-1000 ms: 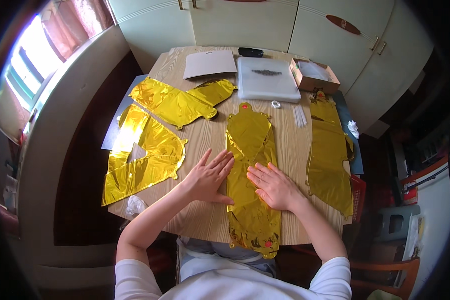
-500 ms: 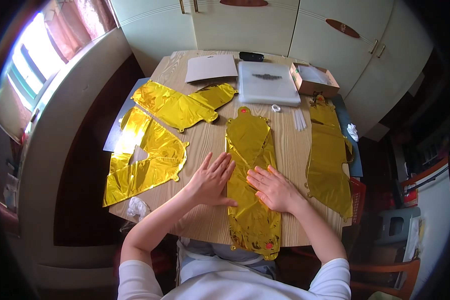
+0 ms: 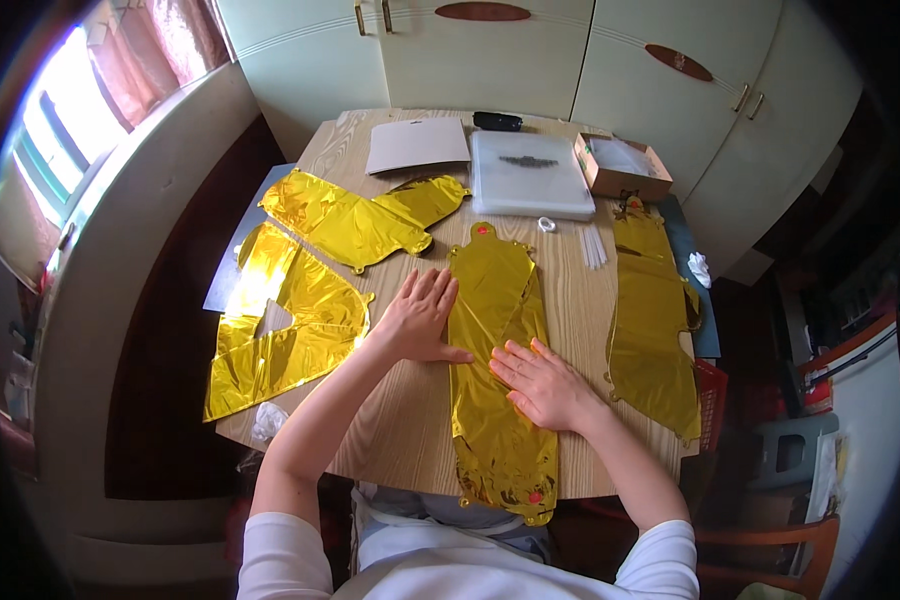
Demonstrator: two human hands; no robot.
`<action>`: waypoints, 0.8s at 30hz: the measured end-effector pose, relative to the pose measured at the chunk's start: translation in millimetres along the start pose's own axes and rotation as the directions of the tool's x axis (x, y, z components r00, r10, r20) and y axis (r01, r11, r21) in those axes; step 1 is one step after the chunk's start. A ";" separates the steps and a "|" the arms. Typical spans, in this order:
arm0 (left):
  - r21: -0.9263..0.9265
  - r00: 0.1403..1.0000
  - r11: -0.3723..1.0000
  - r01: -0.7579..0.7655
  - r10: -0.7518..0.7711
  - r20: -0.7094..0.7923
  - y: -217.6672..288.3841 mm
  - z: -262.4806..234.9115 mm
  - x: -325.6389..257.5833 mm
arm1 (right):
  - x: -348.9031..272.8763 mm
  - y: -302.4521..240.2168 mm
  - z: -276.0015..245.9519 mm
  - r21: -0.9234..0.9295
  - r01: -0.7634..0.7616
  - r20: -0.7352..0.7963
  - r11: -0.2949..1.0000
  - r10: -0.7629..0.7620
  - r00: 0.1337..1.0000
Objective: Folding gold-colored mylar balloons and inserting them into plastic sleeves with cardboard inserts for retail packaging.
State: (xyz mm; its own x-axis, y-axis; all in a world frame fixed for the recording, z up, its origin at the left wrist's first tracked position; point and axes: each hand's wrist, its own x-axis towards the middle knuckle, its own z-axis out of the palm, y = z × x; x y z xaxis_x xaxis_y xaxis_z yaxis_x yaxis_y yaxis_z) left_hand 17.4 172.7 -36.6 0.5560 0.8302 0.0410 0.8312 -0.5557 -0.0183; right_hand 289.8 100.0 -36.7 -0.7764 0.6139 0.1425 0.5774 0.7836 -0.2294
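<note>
A long gold foil balloon lies flat and folded in front of me, its lower end over the table's near edge. Small tabs and a red spot show at both ends. My left hand rests along its left edge, fingers stretched out and the thumb on the foil. Flat on the middle of the balloon lies my right hand, with its fingers extended. Two more gold foil balloons, an upper one and a lower one, are spread to the left. Another flat gold foil balloon lies at the right.
At the table's back are a white card sheet, a stack of clear plastic bags, a black object and a cardboard box. A white ring and thin white strips lie nearer. Crumpled white tissue sits at the left edge.
My left hand has slid farther up along the balloon's left edge. The right hand stays at about the same place on the foil. The view has shifted slightly.
</note>
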 end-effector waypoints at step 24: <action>-0.100 0.999 0.994 0.048 -0.046 0.025 -3.5 3.8 1.8 | 31.3 68.9 5.6 -0.029 -0.295 -0.050 0.955 0.293 0.955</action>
State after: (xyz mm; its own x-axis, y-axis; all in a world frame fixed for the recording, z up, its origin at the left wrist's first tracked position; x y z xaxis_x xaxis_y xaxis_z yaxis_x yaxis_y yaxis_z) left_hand 15.5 176.2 -40.2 0.5173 0.8557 0.0167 0.8520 -0.5167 0.0838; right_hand 303.9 172.7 -53.4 -0.5595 0.8206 0.1166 0.7878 0.5702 -0.2331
